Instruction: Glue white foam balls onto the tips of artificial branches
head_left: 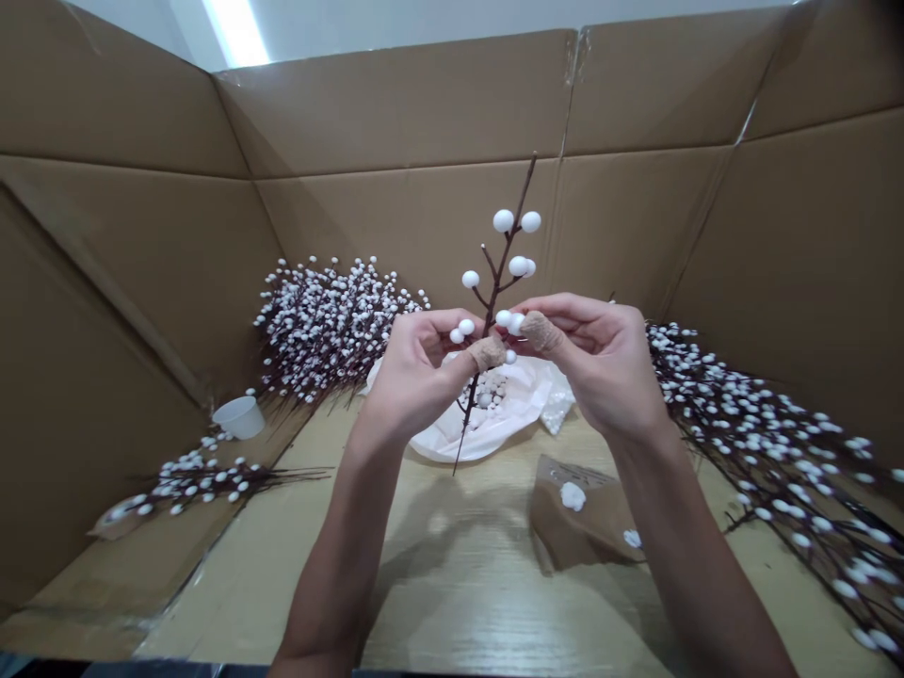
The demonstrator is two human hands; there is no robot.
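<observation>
Cardboard walls (424,113) stood around a pale wooden worktop (459,584), boxing it in on three sides. Above the middle of it, the left hand (416,363) and the right hand (600,363) met on a dark twig (498,282) held nearly upright, white foam balls (503,220) studding its upper stem. The fingers (487,353) of each hand, thumbs wrapped in tan tape, were pinched on the stem and on a ball at its middle. Behind the hands lay a white plastic bag (494,419) of loose balls. Finished twigs lay heaped at the back left (331,325), at the near left (190,476) and along the right (777,433). A small white cup (240,416) lay tipped on the left, and a brown paper scrap (579,518) sat under the right forearm.
</observation>
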